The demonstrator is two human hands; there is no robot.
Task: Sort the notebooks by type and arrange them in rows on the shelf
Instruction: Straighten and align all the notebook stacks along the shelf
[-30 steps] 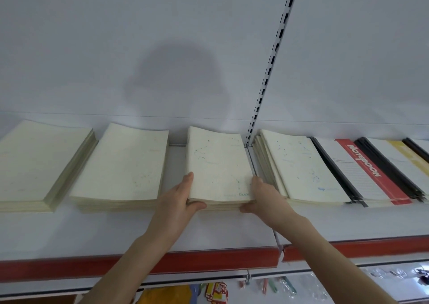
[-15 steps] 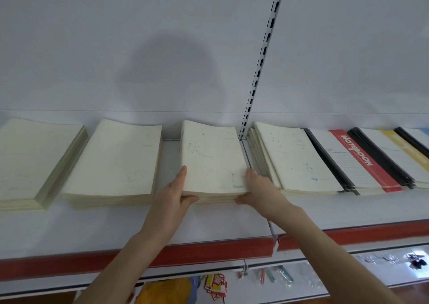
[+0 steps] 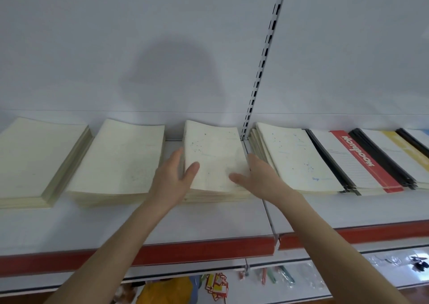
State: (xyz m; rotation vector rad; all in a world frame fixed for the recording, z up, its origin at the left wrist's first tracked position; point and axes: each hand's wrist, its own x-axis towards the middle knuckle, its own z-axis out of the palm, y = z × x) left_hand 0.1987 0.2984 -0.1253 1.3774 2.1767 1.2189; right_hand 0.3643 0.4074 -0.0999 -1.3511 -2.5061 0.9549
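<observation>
A middle stack of cream notebooks (image 3: 214, 155) with faint blue dots lies on the white shelf (image 3: 209, 220). My left hand (image 3: 174, 176) presses flat against its left side, thumb on the top cover. My right hand (image 3: 257, 176) presses against its right side, thumb also on the cover. Two plain cream stacks lie to the left, one far left (image 3: 37, 160) and one nearer (image 3: 120, 157). Right of the upright lies another dotted cream stack (image 3: 294, 157), then a red-striped notebook stack (image 3: 362, 160) and a yellow-striped stack (image 3: 404, 150).
A slotted metal upright (image 3: 262, 58) runs up the white back panel behind the middle stack. The shelf has a red front strip (image 3: 209, 250). Below it hang small packaged items (image 3: 216, 289) and pens (image 3: 285, 278).
Both hands slid further up along the sides of the middle stack, from gripping its near corners to pressing its flanks. The stack sits a little squarer.
</observation>
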